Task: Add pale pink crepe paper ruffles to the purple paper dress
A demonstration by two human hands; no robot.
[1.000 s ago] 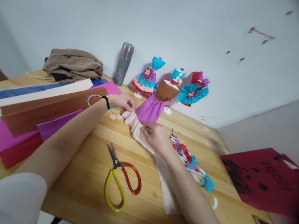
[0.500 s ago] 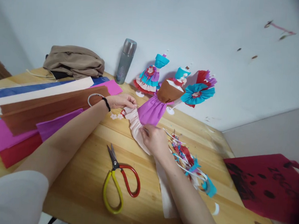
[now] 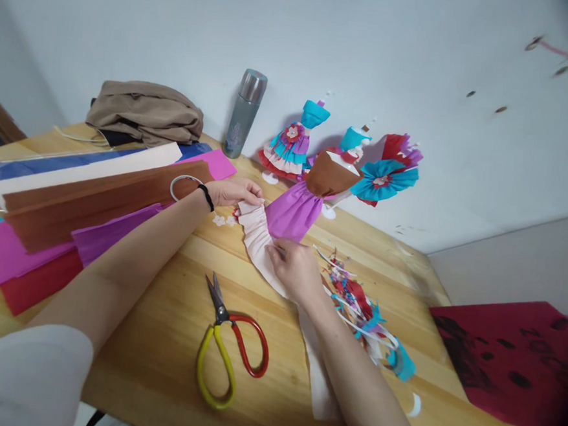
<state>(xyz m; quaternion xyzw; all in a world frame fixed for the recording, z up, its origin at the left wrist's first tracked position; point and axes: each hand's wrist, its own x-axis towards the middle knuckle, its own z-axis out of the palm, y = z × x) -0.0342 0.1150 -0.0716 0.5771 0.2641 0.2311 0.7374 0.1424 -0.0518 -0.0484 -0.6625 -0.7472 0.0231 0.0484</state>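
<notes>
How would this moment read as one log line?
left hand: pinching strip at gathered end | right hand: holding strip farther along | scissors: on table, blades slightly apart

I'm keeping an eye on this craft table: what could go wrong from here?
The gathered pale strip may lose its folds if the left hand loosens its grip. Its tail passes beneath the right forearm, which could crease it. The scissors lie slightly open nearby and could nick the strip.
</notes>
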